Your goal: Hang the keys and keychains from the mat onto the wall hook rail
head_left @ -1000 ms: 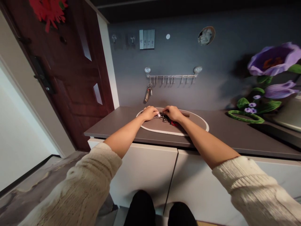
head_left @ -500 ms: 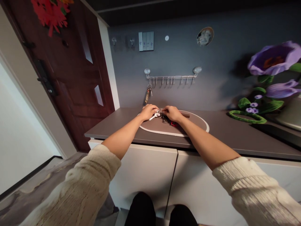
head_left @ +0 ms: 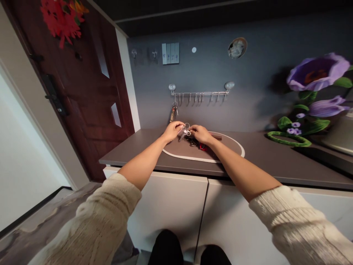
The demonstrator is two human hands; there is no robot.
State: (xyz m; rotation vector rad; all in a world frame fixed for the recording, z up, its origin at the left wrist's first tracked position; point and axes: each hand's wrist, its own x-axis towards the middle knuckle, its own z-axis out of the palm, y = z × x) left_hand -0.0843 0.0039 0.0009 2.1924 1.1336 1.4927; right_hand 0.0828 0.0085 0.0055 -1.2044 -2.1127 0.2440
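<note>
A bunch of keys on rings point(head_left: 186, 129) is between my two hands, over an oval mat point(head_left: 182, 157) with a white rim. My left hand point(head_left: 173, 131) pinches the bunch from the left, and a key dangles below its fingers. From the right, my right hand point(head_left: 200, 133) has its fingertips closed at the rings of the same bunch. Beneath them on the mat lie more key rings point(head_left: 192, 144) and a red item point(head_left: 202, 147), partly covered by my right hand. A brown strip point(head_left: 216, 137) lies just past that hand.
On the wall, a hook rail point(head_left: 201, 93) carries a keychain point(head_left: 173, 114) at its left end. Purple artificial flowers point(head_left: 317, 73) stand on the countertop point(head_left: 275, 165) at right. A dark red door point(head_left: 91, 92) is at left; white cabinet doors point(head_left: 171, 206) are below.
Both hands have lifted the key bunch slightly, and its rings now stand up between the fingers. The view has tilted up a little.
</note>
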